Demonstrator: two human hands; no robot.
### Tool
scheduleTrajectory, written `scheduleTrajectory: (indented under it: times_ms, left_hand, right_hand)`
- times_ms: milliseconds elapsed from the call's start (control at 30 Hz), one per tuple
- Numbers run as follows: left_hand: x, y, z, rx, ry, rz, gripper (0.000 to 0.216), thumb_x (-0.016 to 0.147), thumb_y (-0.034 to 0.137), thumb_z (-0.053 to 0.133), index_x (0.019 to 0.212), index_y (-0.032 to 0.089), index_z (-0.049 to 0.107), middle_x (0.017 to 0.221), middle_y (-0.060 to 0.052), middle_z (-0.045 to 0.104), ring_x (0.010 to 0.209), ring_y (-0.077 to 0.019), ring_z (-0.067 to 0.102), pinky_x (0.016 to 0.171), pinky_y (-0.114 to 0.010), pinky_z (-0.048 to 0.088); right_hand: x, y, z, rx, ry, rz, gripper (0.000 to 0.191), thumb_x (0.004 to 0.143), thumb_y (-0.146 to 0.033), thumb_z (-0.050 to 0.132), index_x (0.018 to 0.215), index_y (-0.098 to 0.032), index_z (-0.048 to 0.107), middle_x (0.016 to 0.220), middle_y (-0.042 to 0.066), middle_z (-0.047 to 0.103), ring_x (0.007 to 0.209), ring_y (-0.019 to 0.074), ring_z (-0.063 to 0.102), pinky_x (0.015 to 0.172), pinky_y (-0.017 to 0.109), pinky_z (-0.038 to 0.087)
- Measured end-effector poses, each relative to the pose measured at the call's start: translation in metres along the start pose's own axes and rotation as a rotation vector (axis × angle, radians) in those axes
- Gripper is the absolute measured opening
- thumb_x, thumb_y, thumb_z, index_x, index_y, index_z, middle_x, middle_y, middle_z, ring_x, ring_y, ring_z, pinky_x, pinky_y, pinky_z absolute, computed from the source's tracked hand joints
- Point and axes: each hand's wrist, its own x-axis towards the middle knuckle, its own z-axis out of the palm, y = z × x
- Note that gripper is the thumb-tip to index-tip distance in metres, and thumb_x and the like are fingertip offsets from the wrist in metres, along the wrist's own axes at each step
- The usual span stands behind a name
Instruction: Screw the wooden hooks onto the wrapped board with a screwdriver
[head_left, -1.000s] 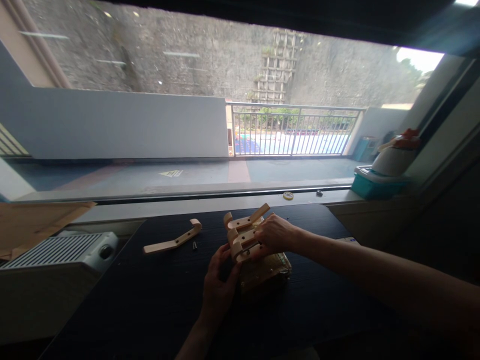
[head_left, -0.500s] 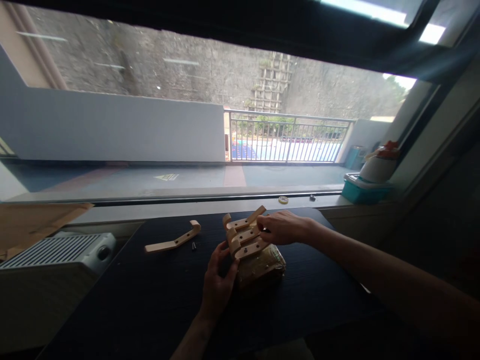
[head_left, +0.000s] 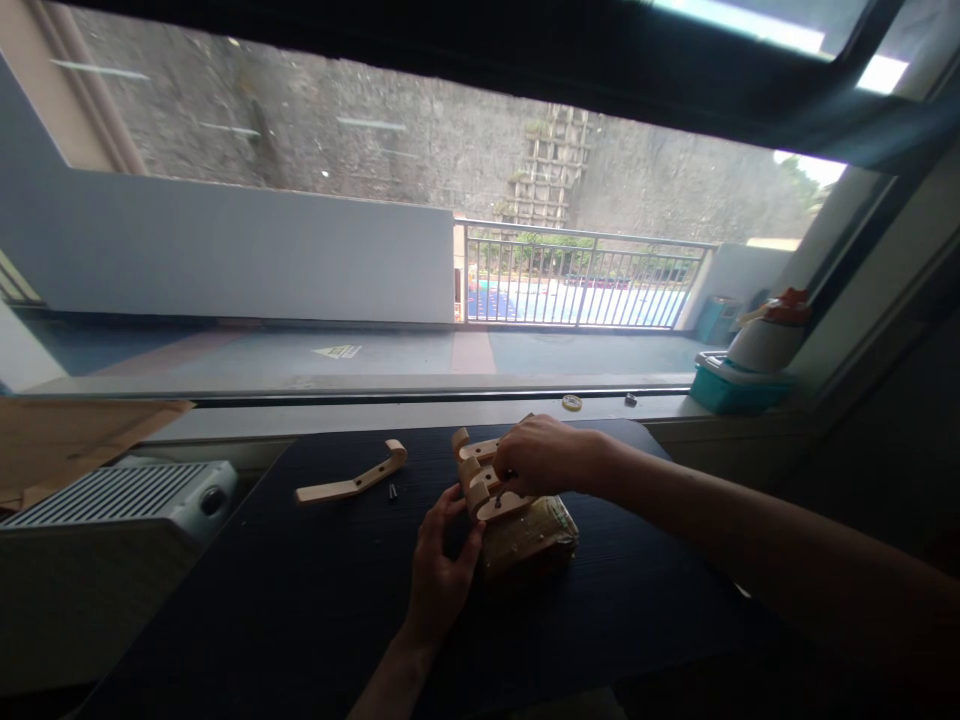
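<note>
Several pale wooden hooks (head_left: 472, 480) with dark holes lie side by side over a brown block wrapped in shiny plastic or tape (head_left: 531, 540). My left hand (head_left: 439, 570) grips the curled ends of the hooks from the near left, thumb and fingers around them. Above the hooks, my right hand (head_left: 551, 452) is closed in a pinch, and its fingers hide what they hold. Something small and dark shows at the nearest hook's hole, just below those fingers. Left of my hands rests a separate wooden hook (head_left: 352, 484), with small screws (head_left: 392, 491) beside it.
The dark table (head_left: 300, 610) stands against a window sill (head_left: 375, 416). On the sill are a roll of tape (head_left: 571, 403), a small dark object (head_left: 630, 400) and a teal box (head_left: 739, 388) under a white container. A radiator (head_left: 150, 500) and cardboard (head_left: 82, 440) are at the left.
My right hand has moved left and slightly down, from the hooks' far ends to over their middle holes. My left hand keeps its grip. The whole view has shifted slightly.
</note>
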Motion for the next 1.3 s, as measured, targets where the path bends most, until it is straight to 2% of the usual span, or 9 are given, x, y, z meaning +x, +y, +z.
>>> scheduleTrajectory:
  times_ms: [200,333,500,667,867,1033,1167,1300]
  left_hand:
    - [0.001,0.005,-0.001,0.005,-0.003,-0.002,0.052,0.08,0.035,0.06,0.128,0.025,0.043,0.109,-0.006,0.066,0.109,-0.0251,0.058,0.097,-0.044,0.043]
    - [0.001,0.006,-0.001,-0.002,0.002,-0.021,0.052,0.08,0.036,0.06,0.128,0.025,0.043,0.11,-0.006,0.066,0.11,-0.0253,0.058,0.096,-0.044,0.044]
    - [0.0,0.003,0.0,0.009,0.005,-0.009,0.05,0.08,0.036,0.06,0.127,0.026,0.044,0.114,-0.006,0.064,0.11,-0.0254,0.058,0.096,-0.044,0.044]
    - [0.001,0.001,0.0,0.028,-0.019,-0.004,0.052,0.081,0.036,0.059,0.129,0.024,0.041,0.109,-0.006,0.065,0.11,-0.0255,0.058,0.097,-0.045,0.043]
    - [0.003,0.003,0.0,0.03,-0.002,-0.007,0.05,0.08,0.037,0.059,0.126,0.025,0.043,0.11,-0.005,0.064,0.113,-0.0256,0.055,0.099,-0.044,0.042]
    - [0.004,0.004,-0.001,0.032,-0.011,-0.028,0.05,0.08,0.039,0.059,0.126,0.025,0.044,0.11,-0.005,0.064,0.112,-0.0259,0.056,0.1,-0.044,0.041]
    - [0.003,0.004,-0.002,0.035,-0.021,-0.052,0.052,0.08,0.039,0.058,0.127,0.024,0.043,0.109,-0.005,0.064,0.112,-0.025,0.056,0.099,-0.042,0.042]
    - [0.002,0.002,-0.002,0.023,-0.027,-0.035,0.052,0.08,0.037,0.059,0.128,0.023,0.042,0.11,-0.005,0.064,0.111,-0.0239,0.057,0.099,-0.042,0.042]
  right_hand:
    - [0.001,-0.003,-0.006,-0.034,-0.052,0.0,0.016,0.084,-0.027,0.057,0.084,-0.018,0.069,0.074,0.003,0.066,0.061,0.0122,0.053,0.057,0.025,0.034]
    - [0.007,-0.009,-0.011,-0.035,-0.097,-0.008,0.013,0.081,-0.021,0.058,0.084,-0.016,0.069,0.076,0.004,0.065,0.067,0.0144,0.056,0.059,0.026,0.036]
    - [0.034,-0.008,-0.019,0.009,-0.23,0.051,0.021,0.072,-0.024,0.067,0.09,-0.013,0.069,0.077,0.005,0.065,0.071,0.0186,0.059,0.062,0.029,0.042]
    - [0.058,-0.005,-0.021,0.041,-0.353,0.097,0.029,0.067,-0.024,0.07,0.091,-0.007,0.069,0.077,0.006,0.065,0.069,0.0183,0.06,0.061,0.03,0.045]
    - [0.043,-0.007,-0.027,0.057,-0.344,0.137,0.038,0.068,-0.027,0.07,0.101,-0.009,0.066,0.088,0.008,0.066,0.076,0.0205,0.061,0.065,0.031,0.047]
    - [0.026,-0.012,-0.033,0.038,-0.208,0.109,0.047,0.067,-0.016,0.069,0.113,-0.011,0.06,0.103,0.01,0.064,0.088,0.0241,0.06,0.068,0.032,0.047]
    - [0.028,-0.012,-0.027,0.056,-0.121,0.019,0.047,0.069,-0.01,0.066,0.115,-0.013,0.059,0.101,0.008,0.066,0.088,0.0202,0.059,0.067,0.027,0.045]
    - [0.031,-0.009,-0.019,0.079,-0.106,0.058,0.037,0.071,-0.013,0.063,0.108,-0.011,0.063,0.091,0.008,0.067,0.08,0.0195,0.06,0.059,0.026,0.044]
